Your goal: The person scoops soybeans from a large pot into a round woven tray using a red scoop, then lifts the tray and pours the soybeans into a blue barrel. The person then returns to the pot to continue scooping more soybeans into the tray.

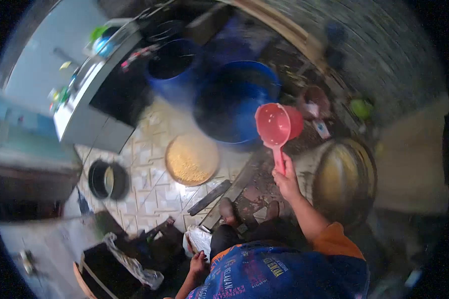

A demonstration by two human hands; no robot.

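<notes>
A pink plastic dipper is held up by its handle in my right hand, in front of a large blue tub. A few pale bits cling to the dipper's inside. Low beside my body, my left hand is at a white plastic bag and its fingers look closed on it. On the tiled floor stands a round basket of yellowish grains. To the right of my right arm is a big round pot with yellowish contents.
A blue barrel stands behind the basket, left of the tub. A dark pot sits on the tiles at left, near a white counter. A wooden plank lies near my feet. A green object is at right.
</notes>
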